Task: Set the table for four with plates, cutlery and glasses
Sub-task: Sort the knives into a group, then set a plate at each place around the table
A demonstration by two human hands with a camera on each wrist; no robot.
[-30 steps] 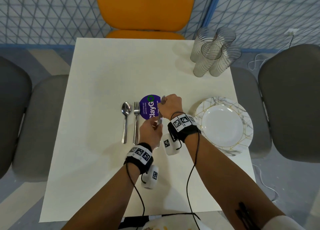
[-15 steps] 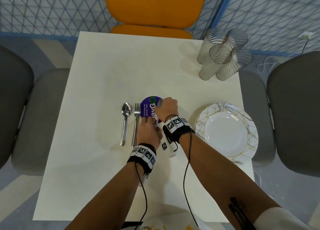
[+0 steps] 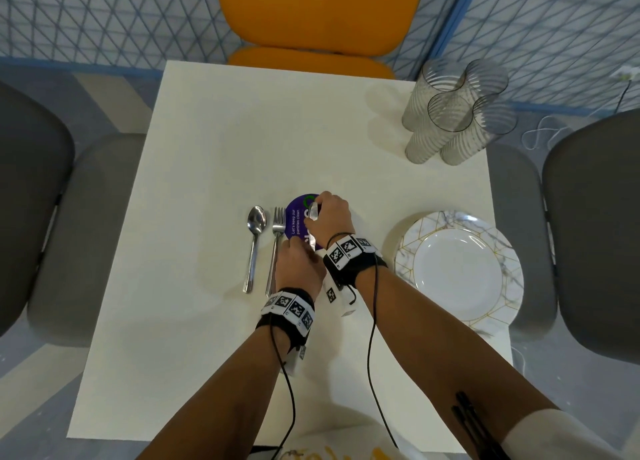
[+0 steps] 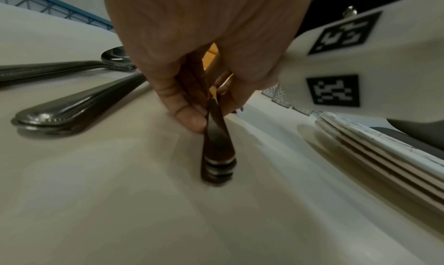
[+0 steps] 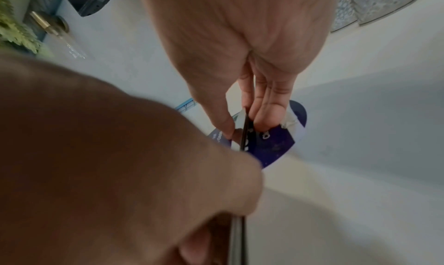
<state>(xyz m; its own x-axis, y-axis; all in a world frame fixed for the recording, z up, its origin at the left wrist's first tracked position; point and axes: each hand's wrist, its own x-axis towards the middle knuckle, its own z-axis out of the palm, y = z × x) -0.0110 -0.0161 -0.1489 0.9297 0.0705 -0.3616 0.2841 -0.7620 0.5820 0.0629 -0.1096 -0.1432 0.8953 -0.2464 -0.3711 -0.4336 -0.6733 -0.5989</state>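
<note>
Knives (image 4: 217,151) being sorted at frame centre: left hand (image 3: 299,265) pinching handles, right hand (image 3: 330,218) pinching blades; next, laying one beside fork (image 3: 276,248).

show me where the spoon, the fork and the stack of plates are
spoon (image 3: 256,219): head view, on its bowl.
fork (image 3: 278,221): head view, near its tines.
stack of plates (image 3: 458,267): head view, centre of the top plate.

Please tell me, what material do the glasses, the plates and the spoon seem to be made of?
The glasses look like clear ribbed glass or plastic; the wall shows through them. The plates, stacked, seem glossy ceramic or melamine, white with marble veins and gold lines. The spoon looks like polished steel: it shines and mirrors light.
</note>
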